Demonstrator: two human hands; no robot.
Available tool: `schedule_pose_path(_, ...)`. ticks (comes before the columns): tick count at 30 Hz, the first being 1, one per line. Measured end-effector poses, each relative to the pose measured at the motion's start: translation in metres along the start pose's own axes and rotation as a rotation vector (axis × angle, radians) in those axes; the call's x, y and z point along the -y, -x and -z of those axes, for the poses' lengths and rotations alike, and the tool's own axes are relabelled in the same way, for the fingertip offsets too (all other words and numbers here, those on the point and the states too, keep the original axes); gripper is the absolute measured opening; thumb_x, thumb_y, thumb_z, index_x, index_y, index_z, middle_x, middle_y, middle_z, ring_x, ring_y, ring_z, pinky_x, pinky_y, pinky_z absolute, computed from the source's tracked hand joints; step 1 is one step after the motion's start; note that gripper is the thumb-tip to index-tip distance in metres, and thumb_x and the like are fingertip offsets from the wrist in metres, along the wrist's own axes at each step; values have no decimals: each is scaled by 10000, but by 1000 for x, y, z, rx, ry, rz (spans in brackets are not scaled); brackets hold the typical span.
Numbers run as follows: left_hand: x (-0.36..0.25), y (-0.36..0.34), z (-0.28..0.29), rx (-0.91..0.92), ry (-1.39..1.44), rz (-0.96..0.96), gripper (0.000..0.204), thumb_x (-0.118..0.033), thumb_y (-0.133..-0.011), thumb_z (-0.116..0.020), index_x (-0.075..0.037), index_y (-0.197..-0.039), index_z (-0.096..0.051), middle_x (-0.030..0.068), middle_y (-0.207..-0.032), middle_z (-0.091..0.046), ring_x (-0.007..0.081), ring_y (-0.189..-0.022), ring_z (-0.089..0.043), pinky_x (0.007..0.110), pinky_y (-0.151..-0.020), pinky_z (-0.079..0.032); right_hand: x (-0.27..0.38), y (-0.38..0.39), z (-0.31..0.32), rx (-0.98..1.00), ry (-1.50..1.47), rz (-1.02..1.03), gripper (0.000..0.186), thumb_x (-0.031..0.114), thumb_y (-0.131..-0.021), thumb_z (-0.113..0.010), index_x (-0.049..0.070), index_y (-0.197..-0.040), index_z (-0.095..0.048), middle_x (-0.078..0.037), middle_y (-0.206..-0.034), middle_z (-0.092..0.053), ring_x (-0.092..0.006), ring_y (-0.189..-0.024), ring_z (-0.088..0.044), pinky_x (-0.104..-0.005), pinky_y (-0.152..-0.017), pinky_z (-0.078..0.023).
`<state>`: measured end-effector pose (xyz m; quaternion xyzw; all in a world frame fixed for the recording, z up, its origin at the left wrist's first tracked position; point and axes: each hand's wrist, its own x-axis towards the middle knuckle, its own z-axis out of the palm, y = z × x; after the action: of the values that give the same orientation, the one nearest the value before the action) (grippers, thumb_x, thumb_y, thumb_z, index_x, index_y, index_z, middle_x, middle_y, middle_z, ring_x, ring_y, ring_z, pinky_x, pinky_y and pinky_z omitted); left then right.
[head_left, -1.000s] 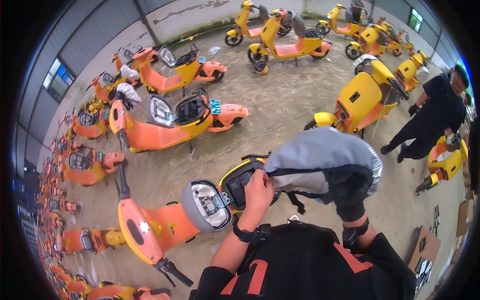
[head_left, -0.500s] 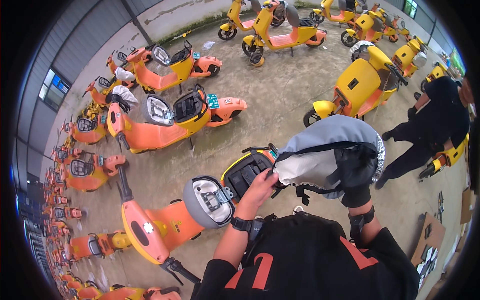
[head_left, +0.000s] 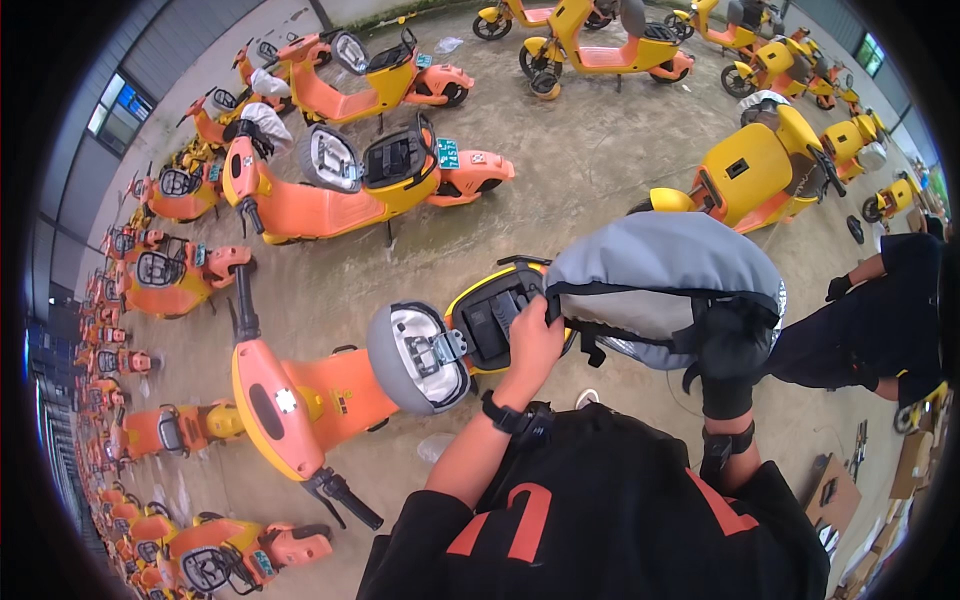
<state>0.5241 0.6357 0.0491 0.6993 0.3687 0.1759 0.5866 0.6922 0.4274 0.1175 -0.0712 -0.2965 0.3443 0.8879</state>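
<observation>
A grey fabric cover [head_left: 660, 245] with a black edge band, dangling black straps and a pale lining is held up in front of me. My left hand [head_left: 538, 335] is bare and closed, pinching the band at the cover's left end. Wearing a black glove, my right hand [head_left: 728, 360] grips the right end of the opening; its fingers are partly lost against the black band. Just left of the cover stands an orange and yellow electric scooter [head_left: 335, 395]. Its grey seat [head_left: 385, 365] is flipped up, exposing the black compartment [head_left: 485, 335].
Another orange scooter [head_left: 330, 210] with its seat raised stands beyond. A yellow scooter [head_left: 745, 175] is ahead on the right. Rows of scooters line the left side. At the right, a person in dark clothes [head_left: 860, 310] bends over; cardboard [head_left: 830, 495] lies on the floor.
The cover has turned so its black band runs across the opening and less pale lining shows. My left hand has moved up slightly with the edge. The person at right is lower in view.
</observation>
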Motion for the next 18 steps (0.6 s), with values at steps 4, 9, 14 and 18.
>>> schedule_pose_path(4, 39, -20, 4, -464, -546, -478, 165, -60, -757, -636, 24, -818, -507, 173, -651, -574, 264, -600, -630, 392, -522, -471, -23, 7, -43, -310, 104, -26, 534, 410, -933, -402, 67, -1338, -458, -97, -1299, -554, -280, -1295, -415, -566, -1134, -88)
schedule_pose_path(9, 36, -14, 0, -171, 462, 119, 215, -228, -855, -640, -38, -853, -539, 99, -683, -586, 210, -648, -614, 366, -577, -485, -29, -1, -23, -63, 104, -62, 501, 443, -917, -387, 124, -1283, -508, -11, -1243, -571, -164, -1156, -507, -551, -1141, -63)
schedule_pose_path(14, 27, 1, -9, 291, 1054, 596, 244, -321, -923, -576, -77, -913, -587, 38, -741, -604, 180, -724, -595, 344, -687, -506, -46, -1, -32, -256, 56, -78, 475, 440, -915, -383, 142, -1256, -527, 12, -1219, -584, -170, -1164, -506, -550, -1140, -57)
schedule_pose_path(18, 53, 0, -17, 136, 1003, 433, 104, -183, -884, -646, -102, -929, -598, 4, -696, -557, 123, -656, -541, 297, -617, -464, -63, -7, -57, -430, 22, -152, 476, 438, -930, -348, 146, -1270, -508, -5, -1234, -568, -217, -1203, -475, -565, -1129, -99)
